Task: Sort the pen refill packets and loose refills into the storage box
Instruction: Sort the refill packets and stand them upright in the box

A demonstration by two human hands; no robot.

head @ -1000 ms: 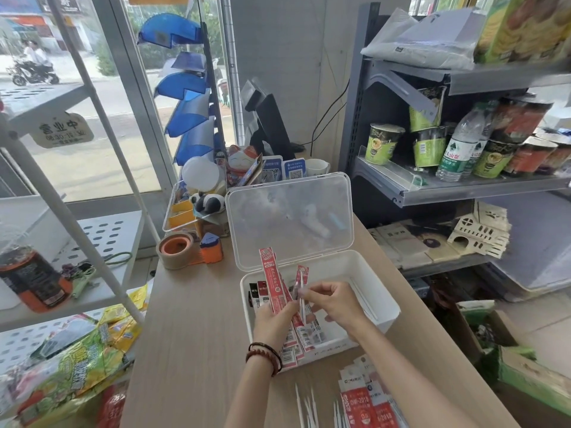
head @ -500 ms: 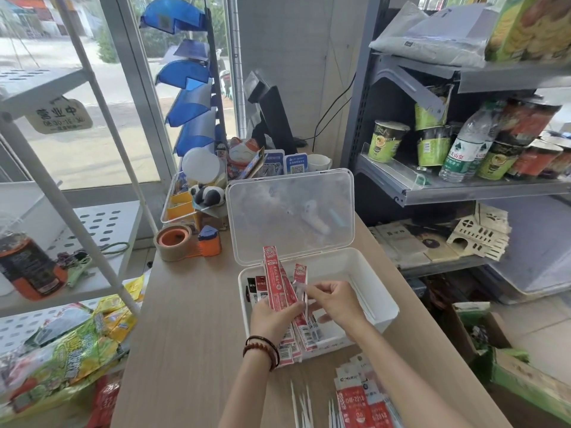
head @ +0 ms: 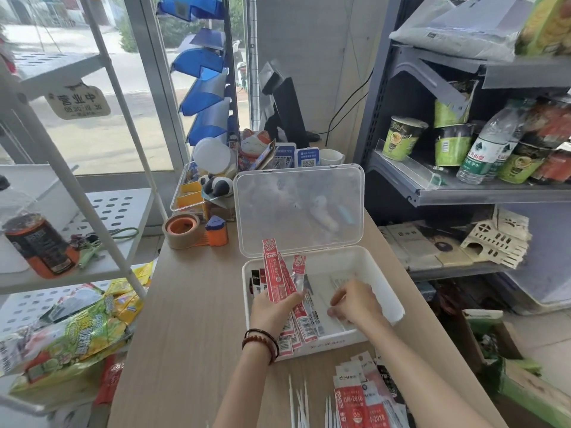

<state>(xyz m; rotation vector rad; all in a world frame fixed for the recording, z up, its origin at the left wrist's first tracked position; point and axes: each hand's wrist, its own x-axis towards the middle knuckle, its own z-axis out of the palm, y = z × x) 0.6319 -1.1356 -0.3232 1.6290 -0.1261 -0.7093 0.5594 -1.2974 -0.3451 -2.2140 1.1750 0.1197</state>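
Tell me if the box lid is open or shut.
Open. The clear lid stands upright behind the white box, whose inside shows packets.

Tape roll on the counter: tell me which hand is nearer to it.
Left. The left hand, gripping red refill packets over the left end of the storage box, lies right of the tape roll; the right hand is farther right, inside the box.

Red-and-white packets [head: 279, 281], white translucent-lidded box [head: 383, 273], pale woodgrain counter [head: 191, 319], orange tape [head: 182, 230].
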